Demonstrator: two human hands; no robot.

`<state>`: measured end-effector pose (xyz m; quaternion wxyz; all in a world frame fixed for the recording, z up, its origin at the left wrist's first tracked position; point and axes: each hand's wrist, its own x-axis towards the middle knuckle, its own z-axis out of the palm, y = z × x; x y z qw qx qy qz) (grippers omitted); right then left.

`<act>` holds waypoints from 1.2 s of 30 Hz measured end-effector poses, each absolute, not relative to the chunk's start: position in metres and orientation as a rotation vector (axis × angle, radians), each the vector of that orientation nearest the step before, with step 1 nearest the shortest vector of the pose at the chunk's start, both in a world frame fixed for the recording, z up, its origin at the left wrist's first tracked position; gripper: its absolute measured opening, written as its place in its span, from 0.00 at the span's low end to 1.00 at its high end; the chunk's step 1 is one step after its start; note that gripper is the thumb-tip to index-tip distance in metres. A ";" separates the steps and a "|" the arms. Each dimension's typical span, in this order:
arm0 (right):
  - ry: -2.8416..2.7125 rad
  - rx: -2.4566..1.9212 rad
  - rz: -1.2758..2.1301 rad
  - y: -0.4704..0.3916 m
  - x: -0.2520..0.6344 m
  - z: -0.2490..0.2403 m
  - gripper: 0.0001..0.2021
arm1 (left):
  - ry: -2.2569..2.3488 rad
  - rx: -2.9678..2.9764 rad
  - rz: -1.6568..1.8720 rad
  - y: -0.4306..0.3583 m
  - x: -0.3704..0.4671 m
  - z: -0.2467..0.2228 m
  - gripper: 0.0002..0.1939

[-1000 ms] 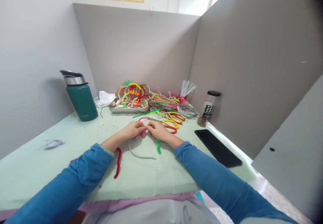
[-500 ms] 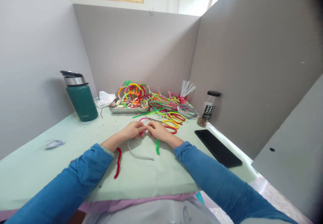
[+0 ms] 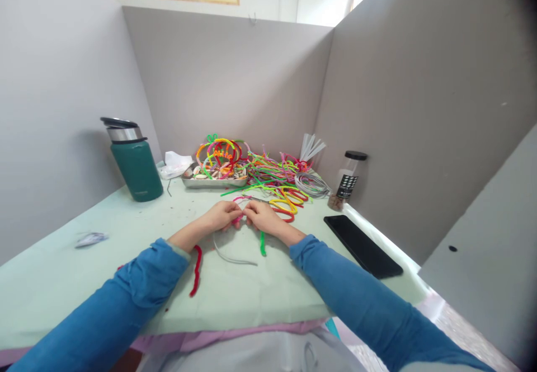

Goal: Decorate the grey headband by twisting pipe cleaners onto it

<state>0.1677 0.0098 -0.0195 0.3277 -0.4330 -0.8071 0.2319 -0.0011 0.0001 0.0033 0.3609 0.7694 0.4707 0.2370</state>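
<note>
My left hand [image 3: 223, 216] pinches a pink fuzzy stem [image 3: 237, 219] between thumb and fingers. Close against it, my right hand [image 3: 260, 216] is closed at the same spot, its fingertips on something too small to make out. A thin grey wire [image 3: 235, 260] curves on the table below my hands. The green fuzzy stem [image 3: 262, 244] pokes out beneath my right hand. To the left lies a short red fuzzy stem [image 3: 196, 271]. Scissors with yellow handles [image 3: 285, 207] rest just beyond my right hand, partly hidden by it.
A metal tray [image 3: 215, 183] holds bent colourful loops. Beside it are a pile of fuzzy stems [image 3: 272, 168] and a coil of grey wire [image 3: 312, 185]. A green bottle [image 3: 137, 168] stands left, a clear jar [image 3: 347, 182] and a black phone [image 3: 363, 246] right. Grey partitions [image 3: 226, 75] surround the table.
Both hands stay at nearly the same place. The grey wire and the green stem below them have shifted very slightly.
</note>
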 end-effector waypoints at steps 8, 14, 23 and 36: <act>-2.112 -1.122 0.597 0.009 0.168 -0.019 0.10 | 1.259 2.009 0.590 0.002 -0.003 0.002 0.20; -2.112 -1.130 0.613 0.009 0.167 -0.018 0.09 | 1.277 2.030 0.565 0.002 -0.003 0.003 0.18; -2.109 -1.079 0.621 0.011 0.168 -0.021 0.08 | 1.271 2.078 0.558 0.002 -0.003 0.003 0.18; -1.995 -0.984 0.718 0.013 0.166 -0.023 0.05 | 1.331 2.029 0.580 -0.001 0.000 0.006 0.23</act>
